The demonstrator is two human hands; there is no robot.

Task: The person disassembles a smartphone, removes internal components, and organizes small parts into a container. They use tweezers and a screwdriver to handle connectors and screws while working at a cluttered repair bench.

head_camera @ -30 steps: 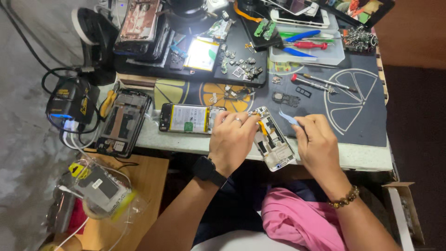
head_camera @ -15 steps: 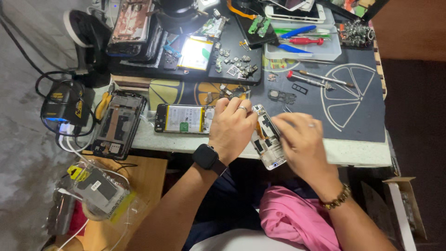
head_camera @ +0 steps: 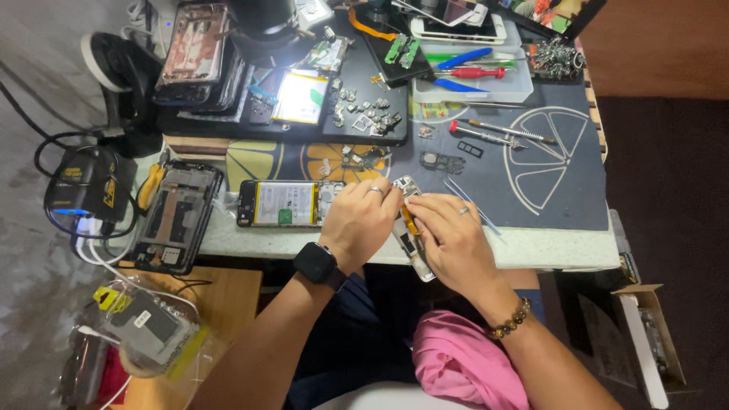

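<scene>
Both grips clamped on the opened phone (head_camera: 410,235) at the bench's (head_camera: 531,247) near edge: left hand (head_camera: 361,220) steadies, right hand (head_camera: 448,239) works inside. Looks mid-disassembly; next needs careful prying.

Phone repair workshop: opened phones (head_camera: 287,203), screwdrivers (head_camera: 497,130), loose parts (head_camera: 364,114) on bench mat (head_camera: 562,197).

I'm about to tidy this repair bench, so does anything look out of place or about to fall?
The opened phone frame held by the left hand and right hand juts past the table's front edge. Small loose metal parts lie scattered on the black tray.
</scene>
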